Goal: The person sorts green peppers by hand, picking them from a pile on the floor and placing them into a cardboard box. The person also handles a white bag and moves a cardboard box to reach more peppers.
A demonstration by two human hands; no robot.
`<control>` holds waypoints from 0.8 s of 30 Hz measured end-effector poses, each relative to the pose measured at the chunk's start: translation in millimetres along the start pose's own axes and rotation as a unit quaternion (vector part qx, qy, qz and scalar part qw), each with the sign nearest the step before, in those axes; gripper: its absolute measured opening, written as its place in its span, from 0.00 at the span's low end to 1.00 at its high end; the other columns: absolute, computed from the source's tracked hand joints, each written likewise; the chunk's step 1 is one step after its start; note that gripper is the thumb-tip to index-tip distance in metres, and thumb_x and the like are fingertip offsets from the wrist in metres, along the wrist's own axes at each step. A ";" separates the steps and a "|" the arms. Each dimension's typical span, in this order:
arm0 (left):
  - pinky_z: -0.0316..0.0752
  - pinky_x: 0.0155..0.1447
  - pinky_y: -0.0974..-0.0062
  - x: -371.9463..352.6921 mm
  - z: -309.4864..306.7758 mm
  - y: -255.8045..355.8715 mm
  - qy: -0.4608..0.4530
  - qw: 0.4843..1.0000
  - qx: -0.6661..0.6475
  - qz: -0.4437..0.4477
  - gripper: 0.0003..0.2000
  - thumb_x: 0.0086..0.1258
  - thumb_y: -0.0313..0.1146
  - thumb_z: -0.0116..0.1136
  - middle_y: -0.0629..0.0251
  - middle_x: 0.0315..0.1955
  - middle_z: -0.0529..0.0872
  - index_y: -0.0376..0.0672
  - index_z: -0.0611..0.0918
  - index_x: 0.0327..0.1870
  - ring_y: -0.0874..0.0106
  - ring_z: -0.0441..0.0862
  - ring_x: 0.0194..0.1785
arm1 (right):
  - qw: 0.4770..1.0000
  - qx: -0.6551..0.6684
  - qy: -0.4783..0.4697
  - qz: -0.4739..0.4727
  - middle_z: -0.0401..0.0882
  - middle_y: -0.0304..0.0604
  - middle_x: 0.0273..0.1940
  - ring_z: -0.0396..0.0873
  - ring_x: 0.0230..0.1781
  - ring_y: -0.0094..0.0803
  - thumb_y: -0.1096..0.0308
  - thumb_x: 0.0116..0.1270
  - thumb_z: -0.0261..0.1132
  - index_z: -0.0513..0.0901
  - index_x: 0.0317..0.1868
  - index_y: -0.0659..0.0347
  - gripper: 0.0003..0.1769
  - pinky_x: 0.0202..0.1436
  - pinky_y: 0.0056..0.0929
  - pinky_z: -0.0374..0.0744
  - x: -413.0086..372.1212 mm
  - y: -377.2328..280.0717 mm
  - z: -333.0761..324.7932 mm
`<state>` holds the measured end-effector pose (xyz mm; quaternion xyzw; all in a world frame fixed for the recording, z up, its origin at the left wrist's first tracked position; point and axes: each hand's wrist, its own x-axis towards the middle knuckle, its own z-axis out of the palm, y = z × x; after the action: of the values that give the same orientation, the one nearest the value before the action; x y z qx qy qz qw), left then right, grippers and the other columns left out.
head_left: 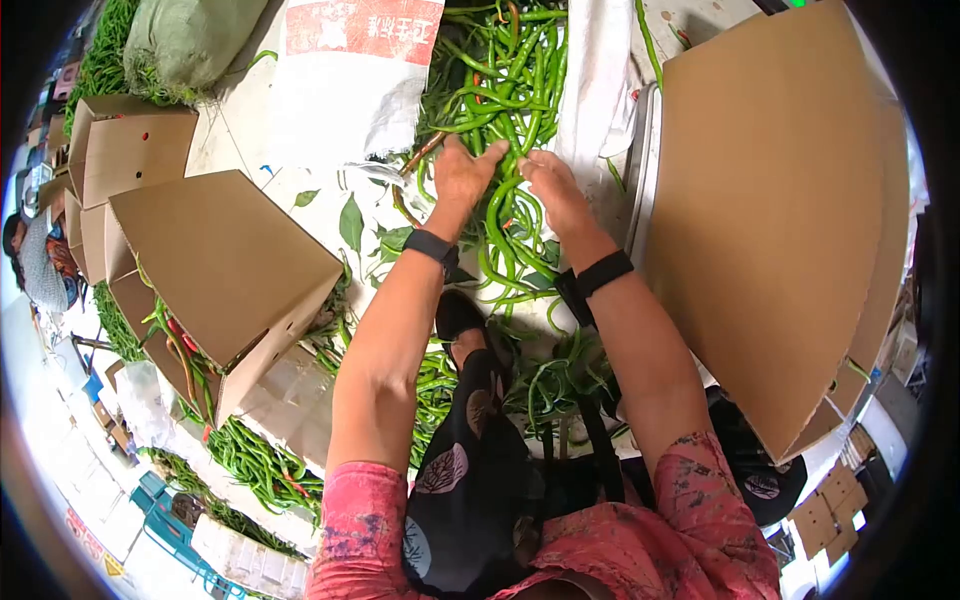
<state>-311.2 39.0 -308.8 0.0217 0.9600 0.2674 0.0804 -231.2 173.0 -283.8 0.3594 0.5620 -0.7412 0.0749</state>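
Observation:
Long green chili peppers (535, 75) spill out in a heap at the top middle, with a few red ones among them. At the heap's left side is my left hand (463, 178), its thumb spread away from the other fingers and touching the peppers; its fingertips are partly hidden. My right hand (553, 190) faces it from the right, fingers bent together around a green chili pepper at the heap's near part. Loose leaves (351, 222) lie left of my hands. A white woven sack (345, 110) with red print lies just beyond my left hand.
An open cardboard box (225, 260) with peppers in it stands on the left, and a large cardboard box (760, 220) rises close on my right. More green peppers (250, 460) lie at lower left. A full sack (190, 40) is at upper left. Another person (45, 260) is at the far left.

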 end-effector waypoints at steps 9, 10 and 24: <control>0.77 0.51 0.64 2.9 -6.1 36.6 -0.147 0.976 -0.095 -0.132 0.40 0.44 0.57 0.75 0.44 0.41 0.85 0.28 0.76 0.47 0.54 0.84 0.46 | 0.974 -0.215 -0.060 -0.042 0.74 0.67 0.56 0.72 0.59 0.59 0.65 0.63 0.61 0.75 0.55 0.73 0.23 0.61 0.45 0.71 36.3 32.9 1.8; 0.78 0.47 0.67 4.4 -11.9 39.2 -0.179 0.966 -0.107 -0.154 0.38 0.43 0.55 0.76 0.44 0.40 0.84 0.26 0.77 0.43 0.58 0.84 0.43 | 0.945 -0.316 -0.057 -0.068 0.74 0.67 0.54 0.71 0.57 0.61 0.66 0.64 0.60 0.75 0.53 0.73 0.21 0.60 0.47 0.71 16.3 17.9 8.0; 0.78 0.47 0.75 -25.2 -128.1 27.3 -0.320 0.859 -0.379 -0.126 0.27 0.55 0.26 0.61 0.58 0.41 0.85 0.33 0.73 0.59 0.71 0.82 0.41 | 0.976 -0.117 -0.114 -0.143 0.81 0.44 0.31 0.75 0.29 0.25 0.65 0.70 0.62 0.81 0.47 0.66 0.12 0.37 0.27 0.75 -160.4 -46.8 9.3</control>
<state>-307.7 -5.0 -182.9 -0.0473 0.7009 0.5761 0.4178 -142.3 134.5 -147.3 0.1771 0.6780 -0.7096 0.0732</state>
